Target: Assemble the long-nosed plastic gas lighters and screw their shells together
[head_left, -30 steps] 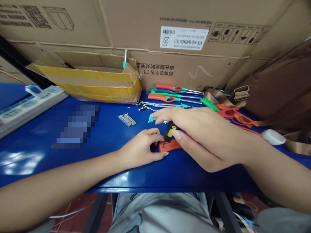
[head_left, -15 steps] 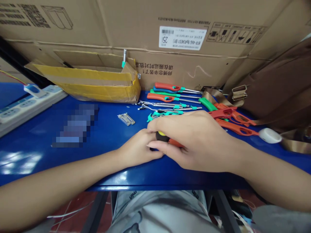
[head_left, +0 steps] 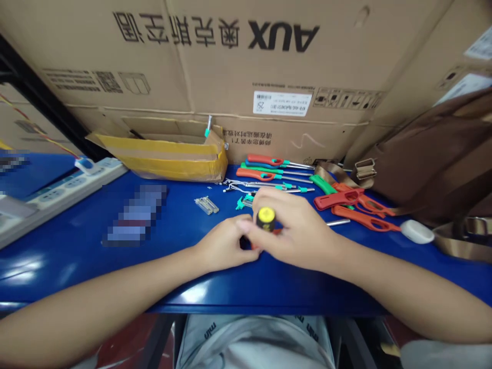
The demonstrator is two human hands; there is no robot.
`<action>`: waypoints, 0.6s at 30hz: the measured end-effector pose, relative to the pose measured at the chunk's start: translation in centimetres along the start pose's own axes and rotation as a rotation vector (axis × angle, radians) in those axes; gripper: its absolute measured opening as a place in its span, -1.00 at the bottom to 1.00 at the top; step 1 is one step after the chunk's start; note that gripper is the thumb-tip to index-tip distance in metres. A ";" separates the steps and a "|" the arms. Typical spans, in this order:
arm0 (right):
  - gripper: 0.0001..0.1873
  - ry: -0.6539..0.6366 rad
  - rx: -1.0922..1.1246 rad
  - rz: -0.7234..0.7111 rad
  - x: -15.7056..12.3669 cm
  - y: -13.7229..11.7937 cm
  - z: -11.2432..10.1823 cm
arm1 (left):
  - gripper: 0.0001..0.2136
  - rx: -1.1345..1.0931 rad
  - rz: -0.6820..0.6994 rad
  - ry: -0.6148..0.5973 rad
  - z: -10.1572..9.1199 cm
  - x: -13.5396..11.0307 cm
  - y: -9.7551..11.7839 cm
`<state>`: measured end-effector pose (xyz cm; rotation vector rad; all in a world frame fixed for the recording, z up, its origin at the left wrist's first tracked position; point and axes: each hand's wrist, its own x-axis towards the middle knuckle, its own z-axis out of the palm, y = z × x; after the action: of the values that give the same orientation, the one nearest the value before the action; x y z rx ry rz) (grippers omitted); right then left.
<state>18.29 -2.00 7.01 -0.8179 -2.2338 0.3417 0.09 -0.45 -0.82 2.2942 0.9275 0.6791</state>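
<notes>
My left hand [head_left: 225,243] is closed around an orange-red lighter handle [head_left: 254,246], mostly hidden by my fingers. Just above it, my right hand [head_left: 298,228] grips a screwdriver [head_left: 266,218] with a black handle and a yellow end marked with a cross. The screwdriver stands nearly upright, its end facing me, and its tip is out of sight. Both hands touch each other over the table's front part. Beyond them lie green plastic pieces [head_left: 243,202] and small clear parts [head_left: 206,205]. A metal tube [head_left: 338,223] shows to the right of my right hand.
Several long-nosed lighters [head_left: 265,159] lie at the back, with orange and red lighter shells [head_left: 365,220] to the right. A yellow-taped carton [head_left: 172,164], a phone-like blurred object [head_left: 134,215], a power strip [head_left: 73,187], a white oval object [head_left: 417,231] and a brown bag [head_left: 430,154] surround the work area.
The view has tilted up. My right hand has turned, so the screwdriver stands more upright and its yellow end shows fully. Both hands remain together.
</notes>
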 end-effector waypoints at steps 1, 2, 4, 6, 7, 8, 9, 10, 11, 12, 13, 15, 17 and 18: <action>-0.71 0.029 0.032 -0.005 0.3 0.2 -0.6 | -0.76 0.035 0.023 -0.010 -0.3 0.0 -0.1; -0.79 0.024 0.053 -0.018 0.6 0.5 -1.3 | -0.74 0.070 0.031 -0.029 -0.6 0.1 -0.2; -0.97 -0.116 0.021 -0.022 0.9 1.0 -2.5 | -0.70 0.126 0.020 -0.064 -1.4 0.2 -0.6; -0.90 -0.338 -0.138 0.054 0.7 1.6 -3.2 | -0.70 0.162 -0.005 -0.067 -2.2 0.4 -0.9; -0.88 -0.427 -0.255 0.105 0.3 2.0 -3.3 | -0.72 0.174 -0.014 -0.057 -2.4 0.5 -1.1; -0.84 -0.526 -0.377 0.147 -0.1 2.5 -3.2 | -0.74 0.182 -0.018 -0.046 -2.6 0.5 -1.2; -0.80 -0.613 -0.484 0.172 -0.5 3.0 -3.0 | -0.75 0.185 -0.017 -0.033 -2.6 0.6 -1.4; -0.74 -0.659 -0.558 0.200 -1.0 3.5 -2.6 | -0.75 0.187 -0.015 -0.023 -2.6 0.6 -1.5; -0.70 -0.688 -0.578 0.203 -1.4 4.0 -2.2 | -0.75 0.190 -0.015 -0.015 -2.5 0.5 -1.7; -0.66 -0.696 -0.570 0.206 -1.7 4.5 -1.8 | -0.74 0.194 -0.016 -0.011 -2.4 0.5 -1.8; -0.63 -0.683 -0.551 0.207 -1.9 4.8 -1.4 | -0.74 0.201 -0.018 -0.009 -2.2 0.4 -1.9; -0.68 -0.665 -0.533 0.208 -2.1 5.2 -0.9 | -0.75 0.214 -0.008 -0.005 -2.0 0.3 -2.1; -0.75 -0.650 -0.541 0.215 -1.9 5.3 -0.9 | -0.72 0.216 0.021 0.028 -1.9 0.3 -2.1; -0.77 -0.642 -0.552 0.220 -1.7 5.3 -1.0 | -0.69 0.214 0.039 0.068 -1.9 0.3 -2.0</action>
<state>22.30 0.94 4.39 -1.4043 -2.9019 0.0823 -1.83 1.51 -0.72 2.4956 1.0330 0.7075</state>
